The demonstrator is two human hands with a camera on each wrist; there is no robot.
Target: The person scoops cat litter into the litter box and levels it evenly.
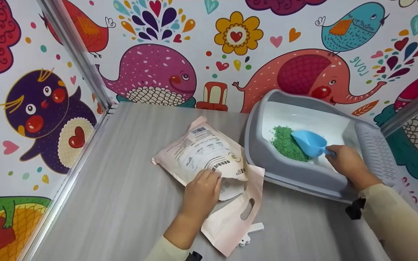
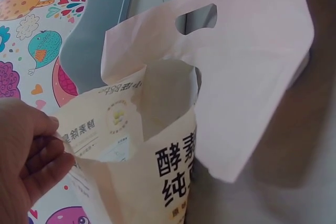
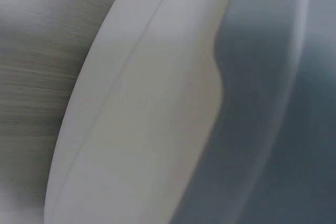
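Observation:
My left hand point(image 1: 201, 192) pinches the edge of the open mouth of a pale pink bag point(image 1: 209, 152); the left wrist view shows thumb and fingers at that rim, the mouth gaping. The bag's torn top strip with a handle hole point(image 1: 230, 221) folds out toward me. My right hand point(image 1: 347, 163) grips the handle of a light blue scoop point(image 1: 308, 143) inside a grey and white litter box point(image 1: 303, 181). The scoop rests over a heap of green litter point(image 1: 287, 143). In the right wrist view only the box's side point(image 3: 147, 108) fills the picture, with the hand out of sight.
A small white object point(image 1: 254, 228) lies partly under the bag's strip. Behind the grey wood-grain table point(image 1: 114, 174) stands a wall with painted animals point(image 1: 154, 72). A metal frame post point(image 1: 82, 54) rises at the left corner. The box has a ridged grey step point(image 1: 377, 148) on its right.

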